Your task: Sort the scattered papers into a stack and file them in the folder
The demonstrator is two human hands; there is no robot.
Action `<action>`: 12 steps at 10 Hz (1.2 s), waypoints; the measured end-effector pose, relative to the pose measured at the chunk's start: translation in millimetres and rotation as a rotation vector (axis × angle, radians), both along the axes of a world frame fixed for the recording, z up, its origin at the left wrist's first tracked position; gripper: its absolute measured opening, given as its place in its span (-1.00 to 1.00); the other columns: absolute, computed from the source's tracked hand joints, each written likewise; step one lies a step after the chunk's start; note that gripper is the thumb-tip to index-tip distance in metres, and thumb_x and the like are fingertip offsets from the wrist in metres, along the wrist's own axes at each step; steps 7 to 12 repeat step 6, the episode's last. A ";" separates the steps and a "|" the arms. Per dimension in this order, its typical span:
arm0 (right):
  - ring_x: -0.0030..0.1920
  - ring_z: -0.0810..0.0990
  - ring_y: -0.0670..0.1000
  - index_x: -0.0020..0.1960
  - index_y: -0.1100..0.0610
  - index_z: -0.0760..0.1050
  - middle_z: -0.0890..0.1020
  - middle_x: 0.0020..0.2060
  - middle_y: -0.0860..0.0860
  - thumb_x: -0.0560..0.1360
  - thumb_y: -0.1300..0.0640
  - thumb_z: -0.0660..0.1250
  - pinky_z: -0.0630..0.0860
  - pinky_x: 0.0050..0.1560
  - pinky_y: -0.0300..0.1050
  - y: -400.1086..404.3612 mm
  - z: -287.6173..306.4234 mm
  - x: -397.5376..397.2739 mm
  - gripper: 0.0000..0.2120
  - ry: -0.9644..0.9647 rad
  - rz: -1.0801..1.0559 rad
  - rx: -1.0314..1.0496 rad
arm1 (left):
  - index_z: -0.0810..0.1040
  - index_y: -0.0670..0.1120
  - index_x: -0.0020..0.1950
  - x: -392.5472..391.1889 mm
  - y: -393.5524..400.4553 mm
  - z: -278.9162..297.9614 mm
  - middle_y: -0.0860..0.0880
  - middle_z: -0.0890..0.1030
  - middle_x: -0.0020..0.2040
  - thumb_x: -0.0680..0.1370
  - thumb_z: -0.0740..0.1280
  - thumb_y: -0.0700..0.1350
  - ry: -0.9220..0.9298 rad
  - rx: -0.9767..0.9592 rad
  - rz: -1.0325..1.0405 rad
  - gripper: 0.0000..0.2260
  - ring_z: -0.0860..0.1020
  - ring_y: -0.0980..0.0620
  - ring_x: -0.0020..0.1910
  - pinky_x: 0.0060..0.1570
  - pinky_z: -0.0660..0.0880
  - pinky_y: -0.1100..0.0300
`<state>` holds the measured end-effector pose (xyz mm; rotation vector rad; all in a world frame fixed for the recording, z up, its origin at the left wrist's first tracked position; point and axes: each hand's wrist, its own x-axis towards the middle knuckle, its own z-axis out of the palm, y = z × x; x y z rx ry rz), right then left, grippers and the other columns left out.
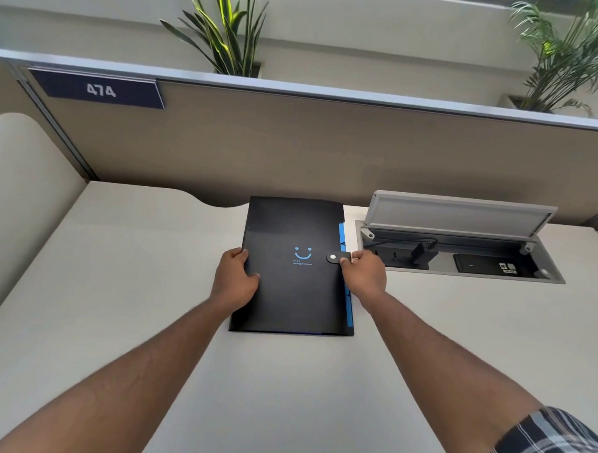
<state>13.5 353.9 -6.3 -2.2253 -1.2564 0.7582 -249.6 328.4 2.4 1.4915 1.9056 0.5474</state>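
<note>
Seemingly securing filed papers, right hand [364,272] fingers pinch the flat black plastic folder [294,267]'s snap tab [337,257] while left hand [235,278], fingers spread, steadies it.

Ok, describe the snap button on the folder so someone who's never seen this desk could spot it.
On the pale desk lies a black folder with a blue smiley. Near its right edge, level with the smiley, a dark strap ends in a snap button, beside the right hand. It is the only small white dot on the cover.

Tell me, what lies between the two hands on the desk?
In the head view, the closed black folder lies between the left hand and the right hand; both touch its edges.
</note>
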 end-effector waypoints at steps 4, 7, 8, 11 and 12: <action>0.43 0.48 0.14 0.55 0.11 0.34 0.45 0.49 0.09 0.58 -0.05 0.41 0.47 0.36 0.03 -58.9 29.5 7.6 -0.39 0.036 0.216 -0.139 | 0.24 -0.12 0.57 6.8 -68.4 9.7 -0.12 0.02 0.62 0.53 0.42 -0.06 0.055 -0.125 -0.184 -0.34 0.11 -0.11 0.58 0.53 0.16 0.02; 0.49 0.40 0.15 0.62 0.15 0.20 0.36 0.56 0.10 0.59 -0.07 0.39 0.42 0.36 0.01 -105.2 51.3 28.4 -0.28 0.000 0.343 -0.268 | 0.43 -0.09 0.44 6.4 -112.2 26.1 -0.17 0.19 0.56 0.54 0.38 -0.04 0.113 -0.154 -0.277 -0.52 0.20 -0.12 0.52 0.46 0.25 0.06; 0.49 0.40 0.15 0.62 0.15 0.20 0.36 0.56 0.10 0.59 -0.07 0.39 0.42 0.36 0.01 -105.2 51.3 28.4 -0.28 0.000 0.343 -0.268 | 0.43 -0.09 0.44 6.4 -112.2 26.1 -0.17 0.19 0.56 0.54 0.38 -0.04 0.113 -0.154 -0.277 -0.52 0.20 -0.12 0.52 0.46 0.25 0.06; 0.49 0.40 0.15 0.62 0.15 0.20 0.36 0.56 0.10 0.59 -0.07 0.39 0.42 0.36 0.01 -105.2 51.3 28.4 -0.28 0.000 0.343 -0.268 | 0.43 -0.09 0.44 6.4 -112.2 26.1 -0.17 0.19 0.56 0.54 0.38 -0.04 0.113 -0.154 -0.277 -0.52 0.20 -0.12 0.52 0.46 0.25 0.06; 0.49 0.40 0.15 0.62 0.15 0.20 0.36 0.56 0.10 0.59 -0.07 0.39 0.42 0.36 0.01 -105.2 51.3 28.4 -0.28 0.000 0.343 -0.268 | 0.43 -0.09 0.44 6.4 -112.2 26.1 -0.17 0.19 0.56 0.54 0.38 -0.04 0.113 -0.154 -0.277 -0.52 0.20 -0.12 0.52 0.46 0.25 0.06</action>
